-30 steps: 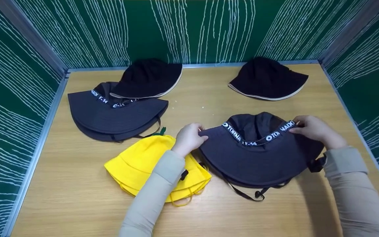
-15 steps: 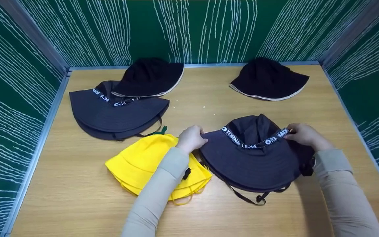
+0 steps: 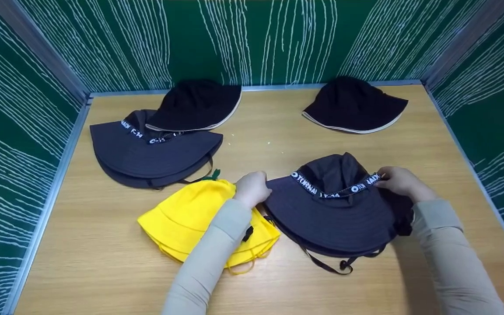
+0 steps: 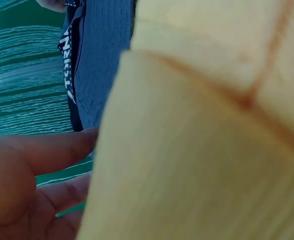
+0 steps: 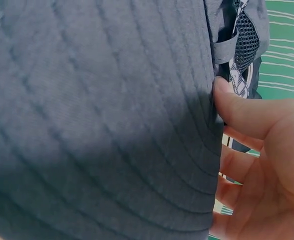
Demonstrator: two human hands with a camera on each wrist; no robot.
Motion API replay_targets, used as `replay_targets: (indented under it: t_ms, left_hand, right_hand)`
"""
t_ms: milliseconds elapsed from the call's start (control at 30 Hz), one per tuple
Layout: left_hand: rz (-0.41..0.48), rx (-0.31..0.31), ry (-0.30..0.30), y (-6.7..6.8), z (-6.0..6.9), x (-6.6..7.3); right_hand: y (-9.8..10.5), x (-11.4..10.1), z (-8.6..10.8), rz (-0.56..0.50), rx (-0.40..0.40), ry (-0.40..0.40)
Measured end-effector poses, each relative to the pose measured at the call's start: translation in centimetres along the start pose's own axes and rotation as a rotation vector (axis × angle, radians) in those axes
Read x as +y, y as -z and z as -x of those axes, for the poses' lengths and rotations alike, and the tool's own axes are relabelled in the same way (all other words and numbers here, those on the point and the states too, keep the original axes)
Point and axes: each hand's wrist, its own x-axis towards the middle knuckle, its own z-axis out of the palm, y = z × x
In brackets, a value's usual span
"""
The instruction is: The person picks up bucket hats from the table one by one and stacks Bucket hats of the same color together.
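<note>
A dark grey bucket hat [image 3: 326, 218] with a white-lettered band and a black chin cord lies brim toward me at the right of the table. My left hand [image 3: 252, 189] pinches the left corner of its brim. At the band's right end my right hand [image 3: 403, 183] grips the hat between thumb and fingers; the right wrist view shows the thumb on the stitched brim [image 5: 112, 110], fingers behind it. A yellow bucket hat [image 3: 190, 210] with a green stem lies partly under my left forearm. In the left wrist view, a sleeve hides much of the grey hat [image 4: 104, 55].
At the back left, a black bucket hat [image 3: 197, 105] overlaps another dark grey hat [image 3: 155, 155]. A second black hat [image 3: 355, 105] with a pale brim edge lies at the back right. Green walls [image 3: 260, 39] with white streaks enclose the wooden table [image 3: 85, 262].
My right hand has moved left and slightly toward me, drawing in the right side of the grey hat. The left hand has shifted slightly toward me, still at the brim corner.
</note>
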Motion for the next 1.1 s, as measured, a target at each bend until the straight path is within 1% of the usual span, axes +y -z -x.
replay_targets:
  t_ms: [200, 400, 533, 667, 867, 967, 1100]
  left_hand:
    - [-0.059, -0.024, -0.022, -0.2, 0.1, -0.2]
    - [-0.04, -0.035, -0.016, -0.2, 0.2, -0.1]
    - [-0.026, -0.044, -0.004, -0.2, 0.4, 0.3]
    - [-0.013, -0.036, 0.014, -0.1, 0.8, 0.5]
    - [0.005, -0.028, 0.009, 0.6, 1.4, 0.8]
    - [0.006, -0.024, 0.002, 1.0, 1.9, 0.9]
    - [0.03, -0.019, -0.018, 1.8, 2.8, 0.9]
  right_hand:
    - [-0.4, 0.1, 0.0, 0.014, 0.08, 0.032]
    - [-0.8, -0.1, 0.2, 0.034, 0.131, 0.053]
    - [-0.6, -0.3, 0.2, 0.027, 0.13, 0.075]
    - [-0.4, -0.6, 0.4, -0.008, 0.12, 0.068]
    - [-0.2, -1.3, 0.8, -0.07, 0.129, 0.032]
    - [-0.3, -1.9, 0.9, -0.084, 0.166, 0.039]
    - [-1.0, -3.3, 1.1, -0.107, 0.227, 0.077]
